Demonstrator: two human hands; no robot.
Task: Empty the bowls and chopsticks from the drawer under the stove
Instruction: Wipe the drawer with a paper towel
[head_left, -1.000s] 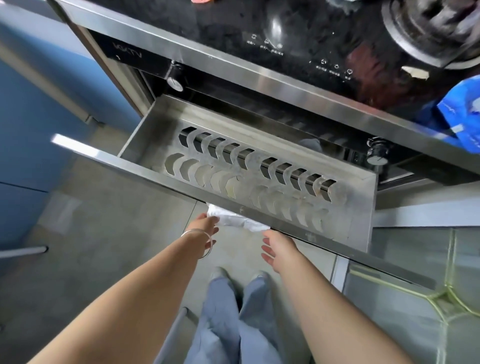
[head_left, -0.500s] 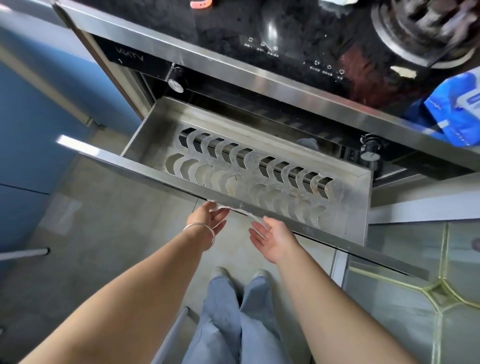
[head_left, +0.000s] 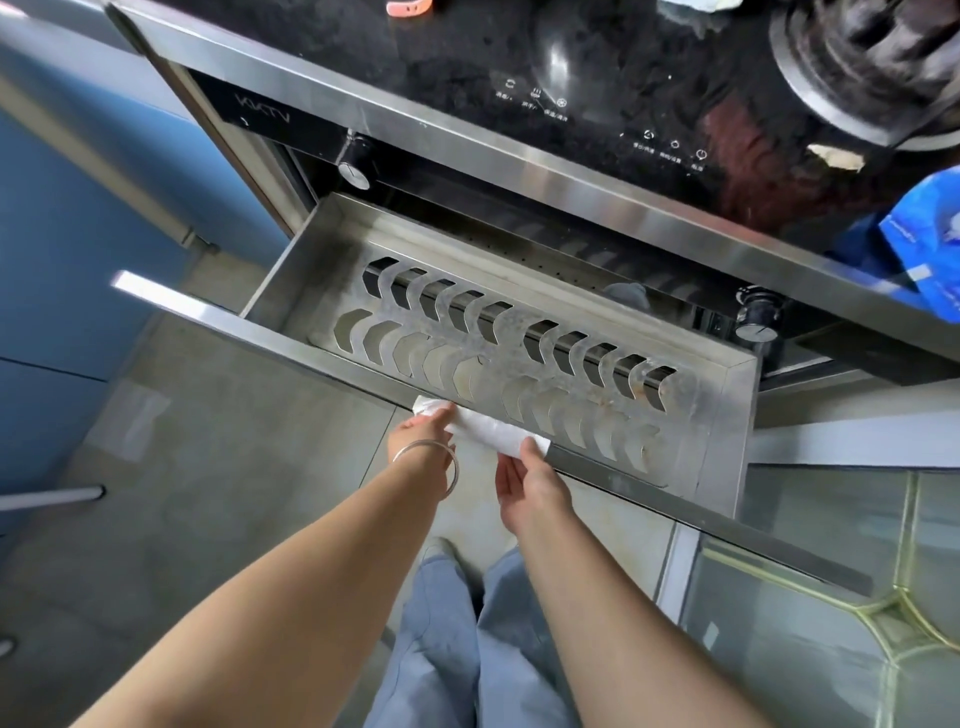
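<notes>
The steel drawer (head_left: 291, 275) under the stove stands pulled out. Its slotted metal rack (head_left: 498, 343) holds no bowls or chopsticks that I can see. A white cloth (head_left: 488, 428) lies stretched along the drawer's front rail (head_left: 218, 317). My left hand (head_left: 423, 434), with a silver bangle on the wrist, grips the cloth's left end. My right hand (head_left: 524, 480) pinches its right end with the fingertips, palm turned left.
Above the drawer is the black glass stove top (head_left: 519, 62) with two knobs (head_left: 354, 174) and a dark pot (head_left: 878, 62) at the right. A blue packet (head_left: 930, 244) overhangs the stove edge. Blue cabinets (head_left: 67, 249) stand left, a glass door (head_left: 831, 597) right.
The cloth was bunched, then stretched thin between my opened hands. Now both hands have closed on its ends and hold it against the drawer's front rail.
</notes>
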